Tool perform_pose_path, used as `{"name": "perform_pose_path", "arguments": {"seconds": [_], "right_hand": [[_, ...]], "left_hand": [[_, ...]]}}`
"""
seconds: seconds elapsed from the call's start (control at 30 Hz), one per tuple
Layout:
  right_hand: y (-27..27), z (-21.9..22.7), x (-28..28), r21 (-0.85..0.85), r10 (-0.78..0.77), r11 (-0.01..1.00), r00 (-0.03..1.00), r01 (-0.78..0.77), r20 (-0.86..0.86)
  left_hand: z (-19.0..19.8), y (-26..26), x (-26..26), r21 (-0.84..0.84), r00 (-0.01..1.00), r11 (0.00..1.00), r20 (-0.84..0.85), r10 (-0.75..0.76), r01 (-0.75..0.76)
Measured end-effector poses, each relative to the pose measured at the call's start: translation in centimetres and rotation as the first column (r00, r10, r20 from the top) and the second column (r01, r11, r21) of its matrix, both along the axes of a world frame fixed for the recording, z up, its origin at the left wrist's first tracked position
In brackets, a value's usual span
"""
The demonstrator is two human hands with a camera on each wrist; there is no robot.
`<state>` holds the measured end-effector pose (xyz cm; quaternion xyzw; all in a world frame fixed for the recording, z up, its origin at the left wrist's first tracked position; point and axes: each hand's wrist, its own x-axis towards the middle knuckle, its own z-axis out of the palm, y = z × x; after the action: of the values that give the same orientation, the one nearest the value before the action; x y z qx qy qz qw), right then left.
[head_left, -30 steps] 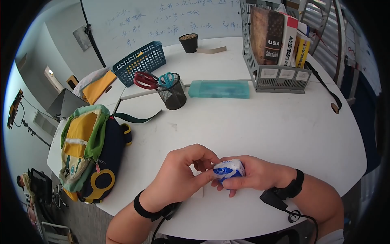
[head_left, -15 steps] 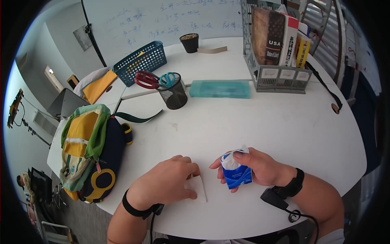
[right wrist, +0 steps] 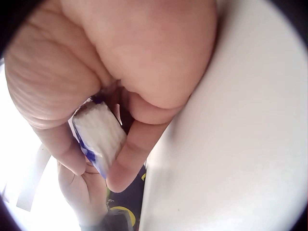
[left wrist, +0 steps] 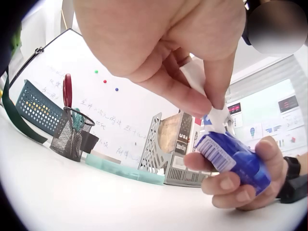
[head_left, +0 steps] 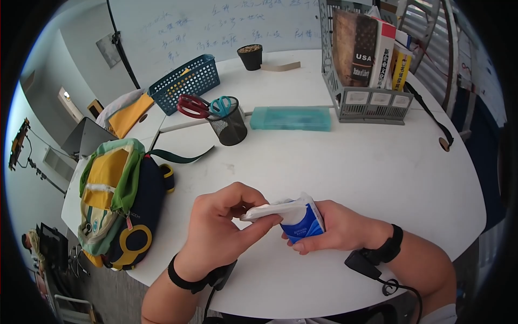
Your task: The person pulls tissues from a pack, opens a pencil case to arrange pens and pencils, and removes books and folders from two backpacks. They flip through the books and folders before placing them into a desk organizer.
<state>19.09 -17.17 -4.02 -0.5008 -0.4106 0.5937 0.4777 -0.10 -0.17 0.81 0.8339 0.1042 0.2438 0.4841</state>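
Observation:
My right hand (head_left: 348,229) grips a blue and white pocket tissue pack (head_left: 305,227) above the table near its front edge. Between thumb and fingers, my left hand (head_left: 216,227) pinches a folded white tissue (head_left: 264,211), its right end at the top opening of the pack. In the left wrist view, the tissue (left wrist: 219,119) meets the pack (left wrist: 236,161) at its upper end, and a barcode faces that camera. From the right wrist, the white side of the pack (right wrist: 98,132) shows between thumb and fingers.
A backpack (head_left: 121,205) lies on the left of the white table (head_left: 377,167). Farther back stand a mesh cup with scissors (head_left: 229,129), a teal pencil case (head_left: 291,119), a blue basket (head_left: 186,86), a plant pot (head_left: 251,56) and a grey book rack (head_left: 372,105).
Half a second ago my left hand was down at the white tissue on the table; now it has raised the tissue rightward to the pack. My right hand has tilted the pack toward it.

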Motion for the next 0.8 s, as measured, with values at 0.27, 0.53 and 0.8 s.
{"name": "perform_pose_path", "arguments": {"seconds": [0.27, 0.53, 0.8], "right_hand": [[0.0, -1.1, 0.3, 0.028, 0.023, 0.999, 0.993, -0.026, 0.118], [-0.2, -0.1, 0.1, -0.035, 0.064, 0.998, 0.968, -0.057, 0.242], [-0.3, 0.9, -0.4, 0.023, 0.055, 0.998, 0.95, -0.065, 0.307]], "left_hand": [[-0.3, 1.2, -0.1, 0.116, 0.992, 0.993, -0.126, 0.008, 0.006], [-0.3, 0.1, 0.3, 0.067, 0.991, 0.997, -0.129, -0.026, 0.034], [1.1, 0.6, 0.4, -0.047, 0.915, 0.999, -0.403, -0.021, 0.002]]}}
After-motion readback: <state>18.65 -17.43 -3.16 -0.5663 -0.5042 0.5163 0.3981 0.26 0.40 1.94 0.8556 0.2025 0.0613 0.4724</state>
